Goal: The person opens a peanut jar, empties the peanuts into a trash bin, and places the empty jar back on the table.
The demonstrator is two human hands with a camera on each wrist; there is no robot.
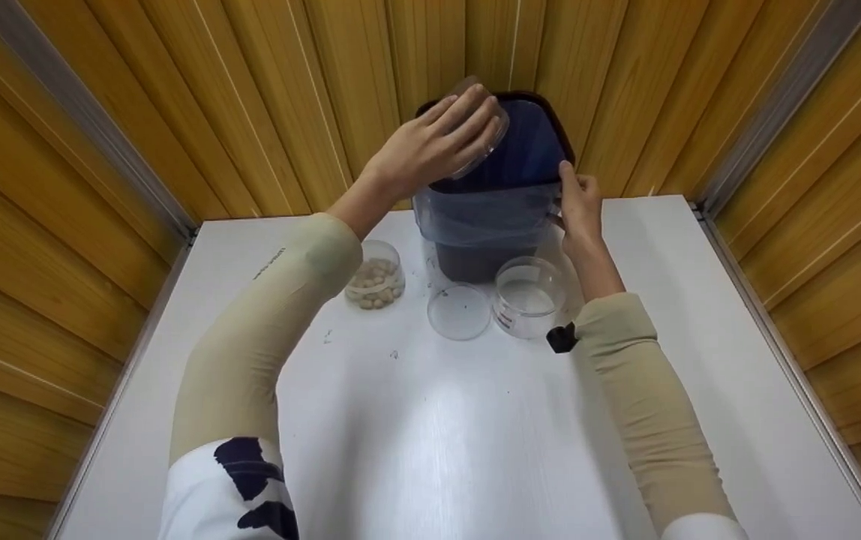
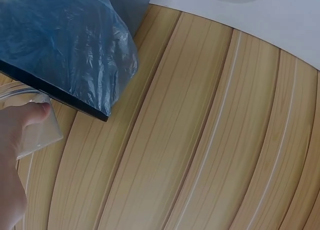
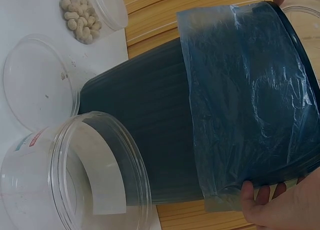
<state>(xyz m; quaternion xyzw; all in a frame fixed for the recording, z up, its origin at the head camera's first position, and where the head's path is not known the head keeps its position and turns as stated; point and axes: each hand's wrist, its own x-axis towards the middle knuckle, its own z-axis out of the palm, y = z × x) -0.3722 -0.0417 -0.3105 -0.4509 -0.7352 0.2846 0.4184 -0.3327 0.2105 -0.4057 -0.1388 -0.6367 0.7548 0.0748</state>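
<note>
My left hand (image 1: 434, 142) grips a clear plastic container (image 2: 42, 132), tilted over the mouth of a dark trash bin (image 1: 468, 261). The thumb lies on the container's side in the left wrist view; the inside of the container cannot be made out. A thin blue bag (image 3: 245, 90) lines the bin and folds down over its outside. At the bin's right side my right hand (image 1: 580, 206) holds the rim, thumb on top and fingers below the edge. The bottom of the bin's inside is hidden.
Left of the bin stands a clear jar of peanuts (image 1: 376, 285). In front lie a round clear lid (image 1: 459, 311) and an open clear jar (image 1: 528, 300). Dark crumbs dot the white table (image 1: 430, 435). Wood-patterned walls (image 1: 265, 90) enclose the back and sides.
</note>
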